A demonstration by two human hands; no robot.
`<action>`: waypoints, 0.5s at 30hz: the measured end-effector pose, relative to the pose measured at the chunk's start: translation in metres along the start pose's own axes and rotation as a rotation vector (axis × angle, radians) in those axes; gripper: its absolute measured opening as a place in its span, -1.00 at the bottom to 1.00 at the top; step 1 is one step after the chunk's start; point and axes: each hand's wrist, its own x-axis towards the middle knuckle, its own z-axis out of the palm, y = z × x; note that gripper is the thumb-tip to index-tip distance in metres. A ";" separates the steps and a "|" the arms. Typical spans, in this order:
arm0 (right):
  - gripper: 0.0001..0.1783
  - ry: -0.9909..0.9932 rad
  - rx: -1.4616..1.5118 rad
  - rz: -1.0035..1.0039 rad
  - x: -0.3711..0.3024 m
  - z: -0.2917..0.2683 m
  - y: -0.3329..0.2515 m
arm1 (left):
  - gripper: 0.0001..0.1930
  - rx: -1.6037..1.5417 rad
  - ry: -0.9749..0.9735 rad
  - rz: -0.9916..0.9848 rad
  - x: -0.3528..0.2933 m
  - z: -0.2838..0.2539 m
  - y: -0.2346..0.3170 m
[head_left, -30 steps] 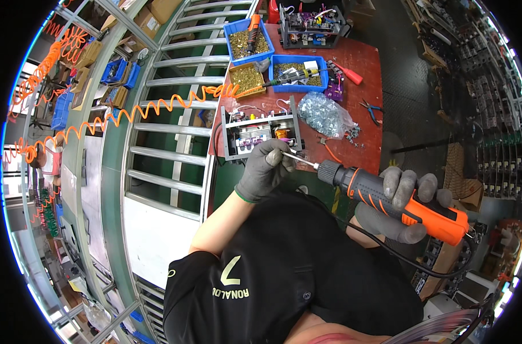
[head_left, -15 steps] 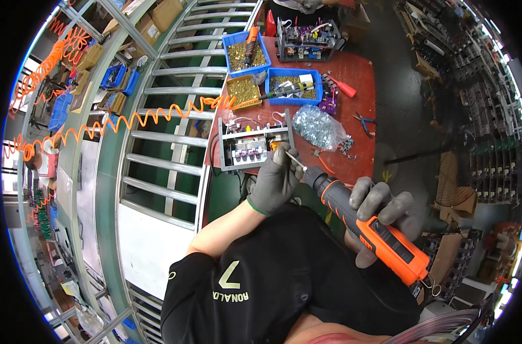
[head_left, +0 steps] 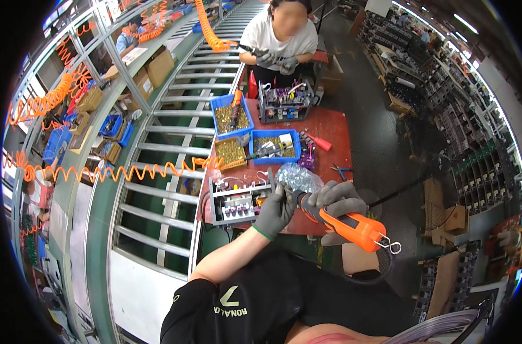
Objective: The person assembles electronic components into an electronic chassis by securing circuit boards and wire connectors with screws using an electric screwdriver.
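Note:
My right hand (head_left: 342, 200), in a grey glove, is wrapped round an orange and black electric screwdriver (head_left: 358, 229). Its nose points left toward my gloved left hand (head_left: 273, 215), whose fingertips are pinched together by the tool's front end. What those fingers hold is too small to make out. Just left of them, a metal-framed electronic unit (head_left: 238, 200) with white and purple parts lies on the red table (head_left: 330, 129). Right behind the screwdriver's nose is a clear plastic bag of silvery hardware (head_left: 298, 176).
Farther back stand blue bins (head_left: 218, 123) of brass-coloured screws, a yellow bin (head_left: 229, 152) and a second unit (head_left: 284, 103). Pliers (head_left: 342, 170) and a red-handled tool (head_left: 318, 141) lie right. A roller conveyor (head_left: 163, 195) runs along the left. A co-worker (head_left: 278, 43) stands opposite.
The view has tilted up, bringing the co-worker into sight. My right hand has brought the screwdriver left and forward, so its nose is now close to my left fingers.

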 end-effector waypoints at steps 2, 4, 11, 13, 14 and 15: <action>-0.19 -0.101 -0.075 0.032 0.001 -0.004 -0.007 | -0.82 -0.052 0.004 -0.026 0.004 -0.003 -0.010; -0.29 0.252 0.133 0.287 -0.005 0.013 -0.017 | -0.81 -0.022 0.055 -0.058 0.006 -0.001 -0.016; 0.00 0.682 0.164 0.520 -0.021 0.008 0.017 | -0.78 -0.125 0.149 -0.220 0.024 -0.047 -0.007; 0.00 0.600 0.265 0.539 -0.038 -0.008 0.027 | -0.80 -0.124 0.154 -0.222 0.021 -0.059 -0.008; 0.00 0.508 0.368 0.565 -0.045 -0.013 0.030 | -0.82 -0.133 0.162 -0.219 0.020 -0.066 -0.008; -0.02 0.465 0.429 0.575 -0.044 -0.014 0.028 | -0.82 -0.123 0.180 -0.206 0.020 -0.071 -0.009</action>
